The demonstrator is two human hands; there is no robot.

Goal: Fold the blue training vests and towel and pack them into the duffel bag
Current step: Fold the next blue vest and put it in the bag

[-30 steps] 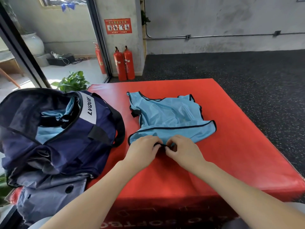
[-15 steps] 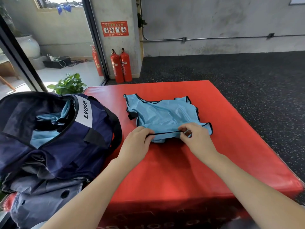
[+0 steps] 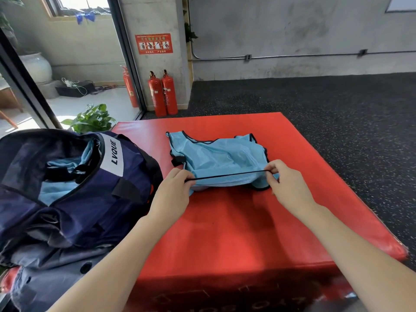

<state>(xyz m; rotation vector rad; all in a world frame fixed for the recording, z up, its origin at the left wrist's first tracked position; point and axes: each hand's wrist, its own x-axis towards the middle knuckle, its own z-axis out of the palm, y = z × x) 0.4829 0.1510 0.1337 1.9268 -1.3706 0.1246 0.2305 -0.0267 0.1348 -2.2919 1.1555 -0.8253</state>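
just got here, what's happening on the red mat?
A person is folding a blue vest on the red mat. The left hand and right hand each pinch its black-trimmed hem, stretched taut between them and lifted off the mat. The open duffel bag beside it already holds blue fabric.

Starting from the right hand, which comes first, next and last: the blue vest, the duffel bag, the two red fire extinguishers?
From the right hand:
1. Blue vest, pinched at its hem.
2. Duffel bag, leftward on the mat.
3. Fire extinguishers, by the back wall.
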